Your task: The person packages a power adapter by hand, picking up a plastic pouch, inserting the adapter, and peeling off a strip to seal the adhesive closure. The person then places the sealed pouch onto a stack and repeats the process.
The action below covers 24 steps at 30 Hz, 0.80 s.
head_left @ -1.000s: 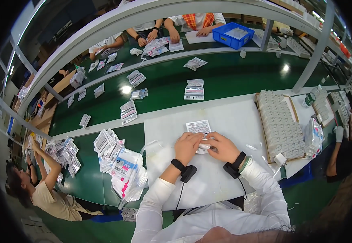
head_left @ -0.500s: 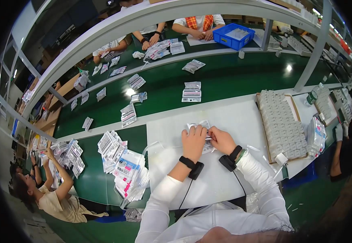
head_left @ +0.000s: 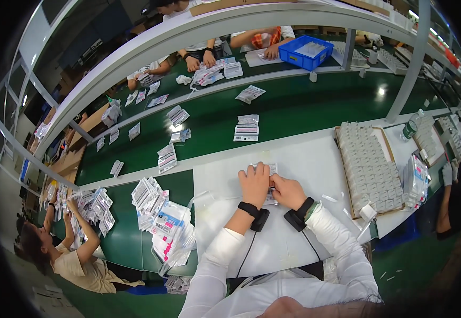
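Head-worn fisheye, facing down over worktop.

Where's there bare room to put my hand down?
On the white mat, beyond the right hand and left of the white blocks. Also on the green surface, between its two rightmost pouches and the slanted post. It's crowded at the pouch pile on the left, among the blocks, and where the left hand covers part of another pouch.

White on the counter around the hands, black on the wristbands behind them, white with grey print on the packet beneath. White, pink and blue on the packet pile left of the hands, green on the strip beyond. Plain blue on the bin farther ahead, off-white on the blocks rightward.
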Each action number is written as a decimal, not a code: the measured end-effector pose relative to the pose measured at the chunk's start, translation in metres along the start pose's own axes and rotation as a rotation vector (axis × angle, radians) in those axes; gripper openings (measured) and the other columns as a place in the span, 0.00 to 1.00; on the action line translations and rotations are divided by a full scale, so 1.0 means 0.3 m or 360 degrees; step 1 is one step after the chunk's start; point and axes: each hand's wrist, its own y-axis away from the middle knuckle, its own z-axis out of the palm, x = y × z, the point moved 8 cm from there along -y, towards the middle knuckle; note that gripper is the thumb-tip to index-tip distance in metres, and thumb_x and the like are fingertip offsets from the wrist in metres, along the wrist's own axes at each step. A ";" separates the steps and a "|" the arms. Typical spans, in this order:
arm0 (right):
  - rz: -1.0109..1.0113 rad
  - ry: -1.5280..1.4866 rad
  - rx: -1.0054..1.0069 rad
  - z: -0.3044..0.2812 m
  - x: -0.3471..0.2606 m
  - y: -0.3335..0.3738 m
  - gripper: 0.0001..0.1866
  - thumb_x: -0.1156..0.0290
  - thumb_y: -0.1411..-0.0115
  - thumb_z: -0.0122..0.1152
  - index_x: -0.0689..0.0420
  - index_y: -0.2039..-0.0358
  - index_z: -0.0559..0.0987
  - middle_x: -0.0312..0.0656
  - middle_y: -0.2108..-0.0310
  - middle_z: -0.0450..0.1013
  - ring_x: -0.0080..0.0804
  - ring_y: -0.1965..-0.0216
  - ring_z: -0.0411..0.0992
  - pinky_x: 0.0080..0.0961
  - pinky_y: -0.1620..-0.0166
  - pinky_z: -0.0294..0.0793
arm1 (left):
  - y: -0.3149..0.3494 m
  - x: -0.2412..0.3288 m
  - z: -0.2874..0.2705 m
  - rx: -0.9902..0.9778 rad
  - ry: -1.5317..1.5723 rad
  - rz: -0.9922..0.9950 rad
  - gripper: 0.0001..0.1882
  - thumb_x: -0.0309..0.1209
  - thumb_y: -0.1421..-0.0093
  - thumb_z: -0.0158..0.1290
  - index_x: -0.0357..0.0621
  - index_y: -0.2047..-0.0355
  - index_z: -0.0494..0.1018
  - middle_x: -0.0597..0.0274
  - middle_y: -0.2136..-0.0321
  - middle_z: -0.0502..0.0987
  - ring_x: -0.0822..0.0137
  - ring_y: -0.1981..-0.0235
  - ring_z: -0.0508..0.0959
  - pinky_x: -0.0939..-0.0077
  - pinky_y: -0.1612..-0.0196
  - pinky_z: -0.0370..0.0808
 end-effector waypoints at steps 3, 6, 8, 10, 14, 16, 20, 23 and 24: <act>-0.0052 0.0011 0.0036 -0.008 0.013 -0.008 0.16 0.75 0.48 0.56 0.53 0.58 0.69 0.42 0.63 0.78 0.47 0.65 0.76 0.40 0.65 0.75 | -0.016 0.007 0.017 -0.0067 -0.0017 -0.0033 0.10 0.32 0.48 0.55 0.51 0.65 0.70 0.68 0.63 0.73 0.64 0.61 0.73 0.61 0.60 0.62; -0.0135 -0.0030 0.0078 -0.004 -0.007 -0.014 0.16 0.74 0.49 0.57 0.54 0.58 0.69 0.43 0.66 0.77 0.47 0.67 0.76 0.40 0.66 0.75 | -0.010 -0.011 0.045 -0.0174 -0.0032 -0.0059 0.11 0.31 0.49 0.55 0.51 0.63 0.71 0.67 0.63 0.72 0.64 0.60 0.74 0.62 0.61 0.63; -0.0095 0.0021 0.0051 0.012 -0.016 -0.008 0.16 0.75 0.48 0.56 0.54 0.57 0.70 0.42 0.66 0.77 0.47 0.68 0.76 0.40 0.67 0.75 | 0.008 -0.034 0.071 -0.0217 0.0124 -0.0127 0.10 0.30 0.48 0.55 0.49 0.64 0.71 0.64 0.64 0.72 0.62 0.60 0.74 0.60 0.60 0.65; -0.0077 0.0055 0.0032 0.007 -0.015 -0.002 0.16 0.75 0.48 0.56 0.54 0.57 0.71 0.42 0.66 0.77 0.47 0.68 0.76 0.40 0.67 0.75 | 0.021 -0.045 0.077 -0.0235 0.0209 -0.0169 0.10 0.29 0.48 0.55 0.48 0.65 0.70 0.63 0.65 0.71 0.61 0.60 0.74 0.58 0.60 0.66; -0.0012 0.0242 -0.0005 -0.050 0.008 0.024 0.18 0.75 0.48 0.57 0.52 0.55 0.73 0.39 0.61 0.77 0.43 0.61 0.76 0.38 0.62 0.75 | 0.092 -0.096 0.073 -0.0431 0.0918 -0.0200 0.14 0.26 0.47 0.54 0.45 0.59 0.72 0.58 0.60 0.73 0.58 0.56 0.75 0.57 0.53 0.70; -0.0259 0.0357 -0.0069 -0.106 -0.060 0.035 0.19 0.68 0.43 0.58 0.47 0.50 0.74 0.36 0.53 0.76 0.38 0.50 0.72 0.40 0.51 0.71 | 0.149 -0.102 0.018 -0.0340 0.1077 -0.0095 0.19 0.25 0.47 0.54 0.45 0.53 0.72 0.57 0.54 0.73 0.57 0.51 0.74 0.58 0.48 0.69; -0.0386 0.0438 -0.0134 -0.096 0.027 0.083 0.22 0.60 0.39 0.58 0.43 0.44 0.74 0.31 0.44 0.72 0.34 0.37 0.62 0.44 0.39 0.59 | 0.225 -0.162 -0.012 -0.0376 0.0944 0.0136 0.25 0.24 0.47 0.55 0.48 0.46 0.70 0.61 0.45 0.71 0.58 0.45 0.72 0.60 0.44 0.68; -0.0403 0.0429 -0.0185 -0.085 0.030 0.063 0.23 0.56 0.38 0.56 0.41 0.41 0.73 0.28 0.40 0.69 0.33 0.33 0.57 0.48 0.34 0.52 | 0.219 -0.175 -0.025 -0.0402 0.0789 0.0216 0.27 0.25 0.46 0.55 0.51 0.44 0.70 0.65 0.42 0.70 0.59 0.42 0.70 0.61 0.43 0.68; -0.0412 0.0403 -0.0218 -0.084 0.013 0.057 0.23 0.55 0.37 0.55 0.40 0.41 0.73 0.27 0.39 0.68 0.34 0.32 0.56 0.49 0.33 0.49 | 0.211 -0.175 -0.046 -0.0394 0.0741 0.0210 0.26 0.26 0.45 0.55 0.52 0.44 0.70 0.67 0.41 0.69 0.60 0.41 0.69 0.61 0.42 0.67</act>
